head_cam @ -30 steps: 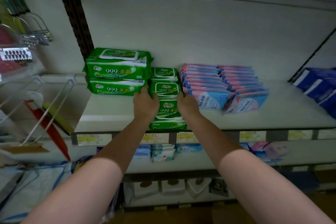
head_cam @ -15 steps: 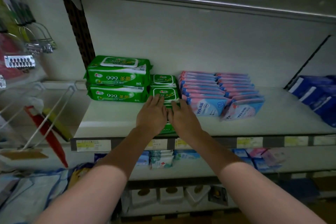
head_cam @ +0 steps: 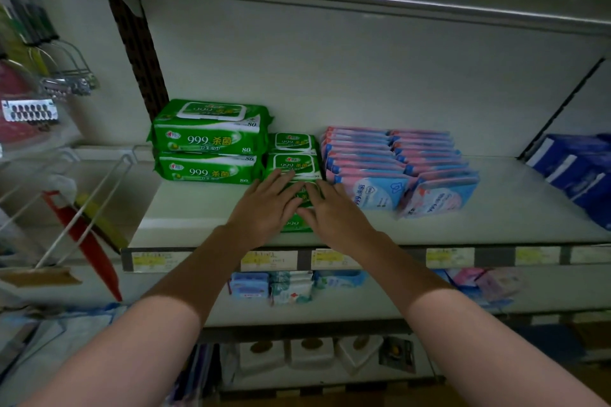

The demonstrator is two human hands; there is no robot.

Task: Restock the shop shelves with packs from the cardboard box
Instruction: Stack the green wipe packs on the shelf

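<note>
While both palms press down near the front edge:
Shelf [head_cam: 496, 208]: carries every pack.
Large green packs [head_cam: 211, 142]: stacked, back left.
Small green packs [head_cam: 294, 158]: row running front to back.
Left hand [head_cam: 264, 208], right hand [head_cam: 337, 218]: flat, fingers spread, seemingly gripping nothing.

Green wipe packs [head_cam: 211, 142] with white lids; pink-and-blue packs [head_cam: 393, 168] right of them; dark blue packs [head_cam: 575, 168] farther right
</note>
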